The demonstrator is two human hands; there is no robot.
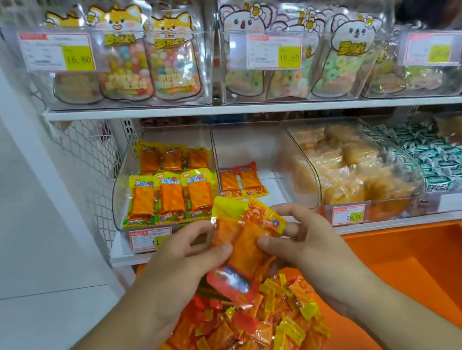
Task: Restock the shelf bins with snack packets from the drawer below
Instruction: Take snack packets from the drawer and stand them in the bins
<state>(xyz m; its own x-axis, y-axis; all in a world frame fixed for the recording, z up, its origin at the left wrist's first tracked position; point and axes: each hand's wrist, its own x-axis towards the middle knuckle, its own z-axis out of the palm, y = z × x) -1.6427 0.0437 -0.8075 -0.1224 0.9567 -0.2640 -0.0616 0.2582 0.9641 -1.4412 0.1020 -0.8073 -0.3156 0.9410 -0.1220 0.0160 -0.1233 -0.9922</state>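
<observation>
Both hands hold a small bunch of orange snack packets [244,240] in front of the lower shelf. My left hand [185,257] grips them from the left, thumb on top. My right hand [299,236] pinches them from the right. Below the hands, the orange drawer [429,260] holds a heap of loose orange, yellow and red packets [254,336]. The left clear bin [164,189] holds neat rows of yellow-topped packets. The middle bin [254,157] holds only two red-topped packets [241,181].
To the right stand a bin of pale orange wrapped snacks [349,171] and a bin of green-and-white sweets [450,157]. The upper shelf [244,108] carries clear bins of candy pouches with price tags. A white post [10,115] and floor lie to the left.
</observation>
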